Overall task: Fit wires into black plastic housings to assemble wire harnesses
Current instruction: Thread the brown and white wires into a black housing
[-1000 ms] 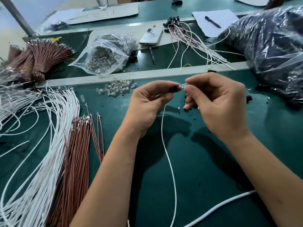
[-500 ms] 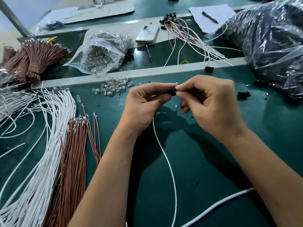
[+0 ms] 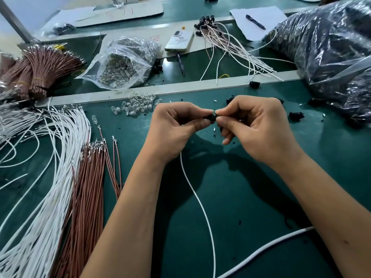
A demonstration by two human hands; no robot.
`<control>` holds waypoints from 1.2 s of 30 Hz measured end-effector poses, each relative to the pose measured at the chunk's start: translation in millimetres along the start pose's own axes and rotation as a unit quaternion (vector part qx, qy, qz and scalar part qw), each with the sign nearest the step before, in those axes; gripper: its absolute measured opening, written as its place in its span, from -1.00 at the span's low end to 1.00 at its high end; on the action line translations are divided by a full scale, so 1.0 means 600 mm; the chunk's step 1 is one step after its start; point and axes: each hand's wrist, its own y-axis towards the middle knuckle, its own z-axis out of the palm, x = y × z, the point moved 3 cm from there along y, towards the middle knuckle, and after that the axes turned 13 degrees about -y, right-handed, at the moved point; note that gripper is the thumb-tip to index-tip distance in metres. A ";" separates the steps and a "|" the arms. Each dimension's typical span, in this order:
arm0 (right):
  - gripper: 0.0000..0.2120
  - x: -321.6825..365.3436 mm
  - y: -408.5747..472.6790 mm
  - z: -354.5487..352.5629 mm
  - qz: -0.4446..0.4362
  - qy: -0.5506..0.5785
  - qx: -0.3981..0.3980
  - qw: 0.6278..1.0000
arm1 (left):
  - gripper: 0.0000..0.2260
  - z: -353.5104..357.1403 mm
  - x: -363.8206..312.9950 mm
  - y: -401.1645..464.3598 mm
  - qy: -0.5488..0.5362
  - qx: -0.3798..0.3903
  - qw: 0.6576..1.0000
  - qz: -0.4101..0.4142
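Your left hand [image 3: 176,125] and right hand [image 3: 259,125] both pinch the black housing [image 3: 211,117] lying crosswise between their fingertips, white wire [image 3: 198,197] trailing toward you.

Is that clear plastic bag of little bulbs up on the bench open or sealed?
Open. The clear bag lies on its side with its mouth gaping, and no seal or tie shows.

Between the fingertips of the left hand [image 3: 176,125] and right hand [image 3: 259,127], the small black plastic housing [image 3: 210,117] is mostly hidden. The thin white wire [image 3: 200,203] disappears under the left hand's palm and runs off at 6 o'clock.
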 end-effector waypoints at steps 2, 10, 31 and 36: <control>-0.97 0.000 -0.001 0.002 0.000 0.011 0.006 1.000 | -0.76 -0.002 0.001 -0.001 -0.006 0.001 1.000 -0.008; -0.89 -0.002 0.000 -0.001 0.041 0.137 0.031 0.989 | -0.77 0.003 0.000 -0.003 -0.044 0.004 0.999 -0.017; -0.91 -0.001 0.003 -0.009 0.042 0.144 0.016 0.989 | -0.81 0.009 -0.009 0.000 0.017 -0.014 1.000 0.020; -0.88 0.003 0.003 -0.008 -0.003 0.107 0.027 0.994 | -0.80 0.005 -0.003 -0.003 -0.052 -0.003 0.997 -0.048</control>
